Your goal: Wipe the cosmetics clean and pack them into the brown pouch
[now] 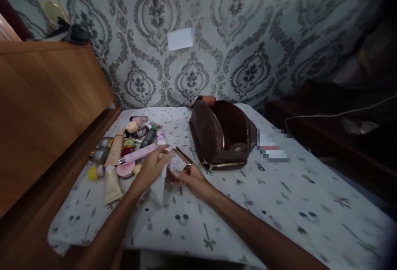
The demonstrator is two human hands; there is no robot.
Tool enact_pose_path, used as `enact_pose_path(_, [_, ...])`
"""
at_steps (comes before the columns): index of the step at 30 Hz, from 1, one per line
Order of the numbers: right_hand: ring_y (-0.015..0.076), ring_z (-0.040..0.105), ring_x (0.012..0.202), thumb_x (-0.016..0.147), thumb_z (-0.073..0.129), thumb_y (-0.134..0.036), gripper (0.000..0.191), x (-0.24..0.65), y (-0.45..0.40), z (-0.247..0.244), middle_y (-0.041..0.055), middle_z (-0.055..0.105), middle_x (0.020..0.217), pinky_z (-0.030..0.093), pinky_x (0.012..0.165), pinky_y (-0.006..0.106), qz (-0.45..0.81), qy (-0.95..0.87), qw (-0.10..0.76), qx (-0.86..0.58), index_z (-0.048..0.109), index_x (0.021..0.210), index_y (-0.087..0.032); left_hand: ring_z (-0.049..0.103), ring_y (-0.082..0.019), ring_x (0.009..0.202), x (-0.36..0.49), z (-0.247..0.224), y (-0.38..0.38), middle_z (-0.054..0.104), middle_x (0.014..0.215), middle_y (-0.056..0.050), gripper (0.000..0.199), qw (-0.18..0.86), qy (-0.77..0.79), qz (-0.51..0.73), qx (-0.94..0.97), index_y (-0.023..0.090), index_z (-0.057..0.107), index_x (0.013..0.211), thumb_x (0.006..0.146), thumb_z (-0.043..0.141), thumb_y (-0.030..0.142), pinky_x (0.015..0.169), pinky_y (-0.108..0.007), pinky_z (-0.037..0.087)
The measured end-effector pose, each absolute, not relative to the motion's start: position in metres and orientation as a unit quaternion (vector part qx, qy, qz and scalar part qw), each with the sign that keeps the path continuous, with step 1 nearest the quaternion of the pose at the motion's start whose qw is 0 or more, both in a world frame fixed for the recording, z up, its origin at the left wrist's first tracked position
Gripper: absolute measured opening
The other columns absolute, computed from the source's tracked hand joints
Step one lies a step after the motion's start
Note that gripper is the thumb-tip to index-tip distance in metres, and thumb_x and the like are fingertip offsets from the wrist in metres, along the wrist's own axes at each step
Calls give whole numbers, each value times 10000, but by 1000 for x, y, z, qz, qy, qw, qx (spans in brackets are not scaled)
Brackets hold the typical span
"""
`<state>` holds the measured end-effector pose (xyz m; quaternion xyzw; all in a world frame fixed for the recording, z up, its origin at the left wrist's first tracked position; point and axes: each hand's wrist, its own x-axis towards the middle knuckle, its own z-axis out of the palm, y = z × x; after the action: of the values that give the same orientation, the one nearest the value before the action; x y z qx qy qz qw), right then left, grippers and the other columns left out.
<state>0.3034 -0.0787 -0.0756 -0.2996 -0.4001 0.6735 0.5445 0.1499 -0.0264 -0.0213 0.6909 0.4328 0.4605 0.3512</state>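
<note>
My right hand (196, 181) grips a gold-edged compact case (178, 163) with a glittery silver face, tilted above the table. At the case's left side, my left hand (151, 166) has its fingers closed on a thin white tissue (159, 191) that hangs below them. The tissue's edge seems to touch the case. Just left of that hand lies a pile of cosmetics: a long pink tube (138, 154), a cream squeeze tube (113, 185), a peach tube (115, 148) and a round pink compact (125, 170). Some smaller items there are partly covered.
A brown leather bag (206, 131) stands unzipped behind and right of my hands. Right of it are a blurred-out item (273, 148) and a small dark ring (259, 166). The patterned white cloth (204, 224) covers the table. A wooden panel (52, 108) borders the left; patterned wallpaper rises behind.
</note>
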Motion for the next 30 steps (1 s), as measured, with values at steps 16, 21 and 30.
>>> enact_pose_path(16, [130,467,687,719,564,-155,60,301,-84,-88,-21,529,734,414,631,258,454,-581,555,-384,545,773,-173,646,-294,1031,178,-31,-50,728,1046,-120,226,67,276,361,888,229,679,1097,941,520,270,1055,-500,371])
enact_pose_path(21, [89,371,604,747,667,-193,161,302,-81,-80,-71,419,658,360,577,222,504,-568,544,-357,593,888,-175,609,-225,815,169,-33,-38,681,821,-68,314,156,337,416,830,195,660,880,984,412,358,759,-360,454])
enact_pose_path(30, [157,689,767,696,837,-338,430,298,-83,-84,24,715,911,550,777,312,723,-355,545,-233,624,1037,-187,549,-152,623,168,-45,-28,616,718,1,493,403,444,519,610,188,623,877,940,406,627,585,-255,439])
